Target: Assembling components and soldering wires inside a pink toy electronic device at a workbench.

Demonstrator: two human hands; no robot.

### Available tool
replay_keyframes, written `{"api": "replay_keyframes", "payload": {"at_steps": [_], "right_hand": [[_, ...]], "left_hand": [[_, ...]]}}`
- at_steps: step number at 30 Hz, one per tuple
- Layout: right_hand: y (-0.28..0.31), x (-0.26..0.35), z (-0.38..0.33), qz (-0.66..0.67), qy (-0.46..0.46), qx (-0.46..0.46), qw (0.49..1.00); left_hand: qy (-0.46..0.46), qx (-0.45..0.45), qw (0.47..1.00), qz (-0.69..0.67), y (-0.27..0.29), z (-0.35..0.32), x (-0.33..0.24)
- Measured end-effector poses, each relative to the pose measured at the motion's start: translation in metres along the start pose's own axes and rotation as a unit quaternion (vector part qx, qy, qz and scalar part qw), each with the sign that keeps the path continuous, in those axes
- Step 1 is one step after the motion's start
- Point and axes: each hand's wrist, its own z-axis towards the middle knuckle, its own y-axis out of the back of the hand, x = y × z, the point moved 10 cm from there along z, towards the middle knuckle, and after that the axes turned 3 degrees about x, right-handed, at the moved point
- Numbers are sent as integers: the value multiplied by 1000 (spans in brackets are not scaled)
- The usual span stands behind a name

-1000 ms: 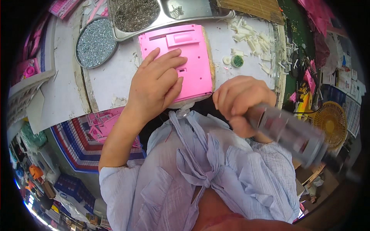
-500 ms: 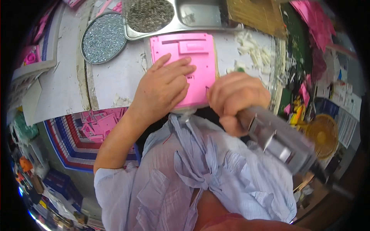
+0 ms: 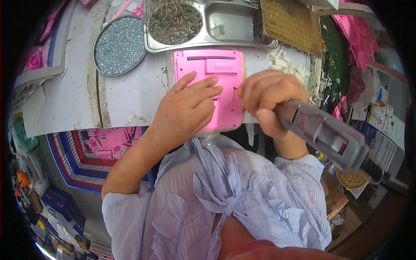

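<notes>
A cluttered assembly bench covered in worn white sheeting fills the view, with crates of pink parts below its near edge. Nearest, one grey electric screwdriver slants up from the lower right, gripped tight in the right hand, fingers wrapped fully around its front end. Its tip appears to meet the right side of one pink plastic casing, which lies flat at the bench's near edge. The left hand lies spread on the casing's lower left, fingers flat and pressing, grasping nothing. This looks like a screw being driven into the casing; the next move probably calls for keeping the tool steady and the casing pinned until the screw seats. Beyond the casing sits one steel compartment tray, one compartment heaped with small screws. Left of the tray, one round dish holds more silvery screws. Right of the tray lies one brown perforated board.
</notes>
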Motion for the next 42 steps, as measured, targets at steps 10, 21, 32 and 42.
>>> {"api": "replay_keyframes", "payload": {"at_steps": [10,21,32,42], "right_hand": [[47,-23,63,126,4,19,992],[32,-52,58,119,-48,-21,992],[19,1,50,185,20,69,980],[-16,-8,12,132,-18,23,991]], "left_hand": [[14,-5,1000,-7,-1,2,5],[31,8,999,-29,0,3,8],[29,-5,999,-38,0,-3,10],[17,-26,998,-46,3,-2,11]]}}
